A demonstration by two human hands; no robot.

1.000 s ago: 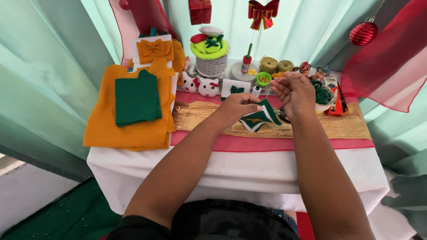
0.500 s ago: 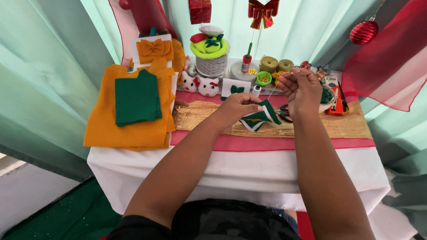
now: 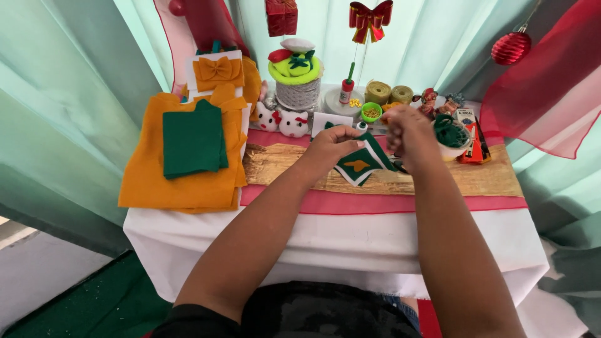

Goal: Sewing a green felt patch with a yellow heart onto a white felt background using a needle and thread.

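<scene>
Left hand: the left hand is curled narrow, its fingertips pinching the upper edge of a green felt piece.
Right hand: the right hand is closed into a loose fist just right of the left hand, above the felt; whether it grips anything I cannot tell.
Green felt piece: dark green with white edging and a small orange shape on it, lying on the gold runner at the middle of the counter, its far edge lifted by the left hand.
Left of the counter: a stack of orange felt with a folded green cloth on top.
Far side: two white cat figures, a glue bottle, ribbon rolls and a small green cup.
Right side: a white bowl holding green stuff, just beside the right hand.
Counter cover: white cloth with a red strip near the front.
</scene>
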